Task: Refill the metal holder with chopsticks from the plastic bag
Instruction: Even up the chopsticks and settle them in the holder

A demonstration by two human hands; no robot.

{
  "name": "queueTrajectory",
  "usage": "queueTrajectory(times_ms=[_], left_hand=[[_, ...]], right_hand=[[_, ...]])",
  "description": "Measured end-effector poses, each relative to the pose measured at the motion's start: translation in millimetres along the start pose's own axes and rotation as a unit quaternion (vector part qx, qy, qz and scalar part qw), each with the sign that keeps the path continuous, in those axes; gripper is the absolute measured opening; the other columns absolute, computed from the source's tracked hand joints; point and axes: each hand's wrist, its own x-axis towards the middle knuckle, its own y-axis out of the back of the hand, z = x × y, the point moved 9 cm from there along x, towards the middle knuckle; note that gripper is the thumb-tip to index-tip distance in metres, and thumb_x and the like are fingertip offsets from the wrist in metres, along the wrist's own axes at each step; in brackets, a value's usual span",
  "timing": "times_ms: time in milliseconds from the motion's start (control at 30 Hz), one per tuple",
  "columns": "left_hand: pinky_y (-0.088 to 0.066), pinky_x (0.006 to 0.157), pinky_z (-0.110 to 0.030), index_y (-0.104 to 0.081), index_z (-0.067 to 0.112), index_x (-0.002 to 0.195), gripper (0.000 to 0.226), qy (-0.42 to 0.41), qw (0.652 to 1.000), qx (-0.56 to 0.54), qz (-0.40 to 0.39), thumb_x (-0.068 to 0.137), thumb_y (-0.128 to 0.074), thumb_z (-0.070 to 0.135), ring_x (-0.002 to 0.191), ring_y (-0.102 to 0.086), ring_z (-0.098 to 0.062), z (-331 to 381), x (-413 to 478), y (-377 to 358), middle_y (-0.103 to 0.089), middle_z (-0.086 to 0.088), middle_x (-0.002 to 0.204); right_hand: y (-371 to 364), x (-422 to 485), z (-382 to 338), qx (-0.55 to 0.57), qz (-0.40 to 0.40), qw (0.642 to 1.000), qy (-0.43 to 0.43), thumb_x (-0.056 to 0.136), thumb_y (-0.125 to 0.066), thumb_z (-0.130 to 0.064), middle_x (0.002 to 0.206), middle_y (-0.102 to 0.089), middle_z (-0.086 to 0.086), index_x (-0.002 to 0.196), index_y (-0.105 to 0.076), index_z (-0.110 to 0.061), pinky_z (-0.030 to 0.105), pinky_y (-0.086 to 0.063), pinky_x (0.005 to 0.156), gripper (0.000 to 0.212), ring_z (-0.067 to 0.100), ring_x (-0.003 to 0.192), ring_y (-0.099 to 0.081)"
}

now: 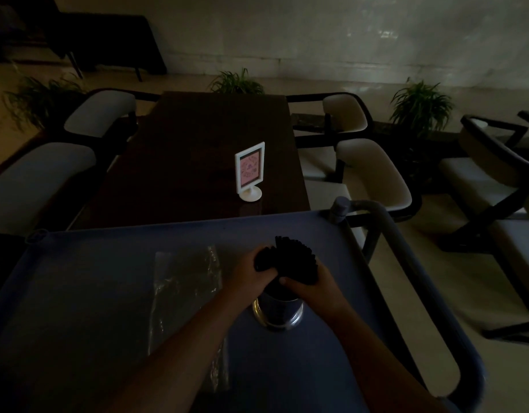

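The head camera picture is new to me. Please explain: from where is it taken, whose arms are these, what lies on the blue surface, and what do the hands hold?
There is no machine here. A person wears one wide-angle camera on the head, so the picture looks forward and down along the person's own arms.

The blue surface is the top of a cart with a grey handle at its right side. A clear plastic bag lies flat on it. To its right stands a shiny metal holder.

The left hand and the right hand together grip a bundle of black chopsticks whose lower ends go down into the holder.

Beyond the cart is a dark table with a small white sign stand, and chairs on both sides. The room is dim, so fine details are hard to see.
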Motion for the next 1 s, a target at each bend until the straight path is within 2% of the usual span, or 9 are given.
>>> queueTrajectory(times_ms=[133, 233, 333, 400, 467, 633, 700, 833, 1000], left_hand=[[-0.05, 0.085, -0.03, -0.062, 0.018, 0.097, 0.02, 0.002, 1.0, 0.003, 0.014, 0.085, -0.068, 0.003, 0.097, -0.064, -0.019, 1.2, -1.7, 3.3, -0.068, -0.006, 0.099], [-0.052, 0.089, -0.033, -0.062, 0.022, 0.098, 0.024, 0.008, 0.999, -0.005, 0.04, 0.085, -0.067, 0.003, 0.102, -0.065, -0.021, -0.2, -1.7, 4.4, -0.069, -0.005, 0.101], [-0.05, 0.077, -0.013, -0.061, 0.032, 0.097, 0.023, 0.006, 0.998, -0.006, 0.056, 0.089, -0.066, 0.011, 0.095, -0.065, -0.005, 5.9, -2.4, 6.8, -0.068, 0.008, 0.097], [-0.05, 0.069, -0.007, -0.064, 0.038, 0.089, 0.022, 0.006, 0.997, -0.022, 0.07, 0.09, -0.066, 0.016, 0.085, -0.066, 0.007, 14.2, -4.0, 10.7, -0.069, 0.015, 0.092], [-0.052, 0.073, -0.011, -0.069, 0.036, 0.092, 0.019, -0.001, 0.995, -0.044, 0.095, 0.09, -0.066, 0.017, 0.086, -0.067, 0.008, 24.2, -5.2, 17.9, -0.072, 0.012, 0.093], [-0.057, 0.089, -0.043, -0.073, 0.025, 0.101, 0.022, -0.008, 0.993, -0.073, 0.096, 0.083, -0.065, 0.034, 0.099, -0.069, -0.016, 49.8, -9.7, 25.5, -0.074, -0.002, 0.106], [-0.054, 0.093, -0.049, -0.073, 0.024, 0.102, 0.016, -0.007, 0.991, -0.082, 0.101, 0.09, -0.063, 0.026, 0.103, -0.068, -0.018, 57.2, -10.9, 27.8, -0.073, -0.002, 0.109], [-0.052, 0.096, -0.051, -0.071, 0.026, 0.099, 0.014, -0.015, 0.99, -0.101, 0.101, 0.094, -0.06, 0.02, 0.103, -0.068, -0.015, 75.5, -11.2, 33.0, -0.075, 0.003, 0.108], [-0.053, 0.088, -0.039, -0.064, 0.018, 0.11, 0.016, -0.05, 0.984, -0.137, 0.1, 0.095, -0.059, 0.02, 0.098, -0.07, -0.01, 104.0, -8.6, 43.9, -0.077, 0.001, 0.103]], right_hand=[[-0.4, 3.6, -1.2, 0.0, 0.001, 1.0, 0.001, 0.076, -0.077, 0.007, 0.115, -0.07, 0.012, 0.118, -0.062, -0.002, 0.023, -0.056, 0.084, 0.046, 0.015, 0.103, -0.069], [0.0, 3.0, -0.5, 0.003, 0.0, 1.0, -0.001, 0.078, -0.075, 0.007, 0.113, -0.071, 0.01, 0.116, -0.064, -0.007, 0.029, -0.057, 0.087, 0.042, 0.017, 0.106, -0.069], [-0.2, 2.9, -0.4, -0.009, 0.007, 1.0, -0.003, 0.078, -0.075, 0.007, 0.105, -0.072, -0.003, 0.107, -0.064, -0.022, 0.018, -0.055, 0.076, 0.043, 0.002, 0.095, -0.07], [-0.4, 3.1, -0.9, -0.019, 0.011, 1.0, -0.009, 0.078, -0.076, 0.005, 0.102, -0.071, -0.005, 0.104, -0.063, -0.028, 0.013, -0.053, 0.072, 0.044, -0.004, 0.092, -0.069], [-0.2, 4.0, -1.2, -0.017, 0.009, 1.0, -0.006, 0.077, -0.077, 0.003, 0.106, -0.071, -0.005, 0.107, -0.063, -0.026, 0.014, -0.054, 0.074, 0.045, -0.002, 0.095, -0.069], [-1.2, 6.1, -3.8, -0.002, -0.011, 1.0, -0.008, 0.075, -0.08, -0.001, 0.11, -0.073, -0.001, 0.114, -0.063, -0.019, 0.024, -0.058, 0.081, 0.047, 0.009, 0.103, -0.07], [-2.0, 7.1, -5.4, 0.002, -0.02, 1.0, -0.01, 0.076, -0.08, -0.002, 0.109, -0.074, -0.002, 0.115, -0.063, -0.02, 0.021, -0.057, 0.077, 0.046, 0.01, 0.103, -0.07], [-3.5, 6.4, -8.0, 0.015, -0.028, 0.999, -0.01, 0.077, -0.079, -0.003, 0.111, -0.074, -0.005, 0.115, -0.063, -0.019, 0.02, -0.056, 0.078, 0.044, 0.011, 0.104, -0.07], [-5.0, 7.8, -10.6, 0.024, -0.033, 0.999, -0.008, 0.077, -0.078, 0.001, 0.117, -0.07, 0.008, 0.123, -0.059, -0.008, 0.023, -0.057, 0.08, 0.051, 0.017, 0.107, -0.069]])
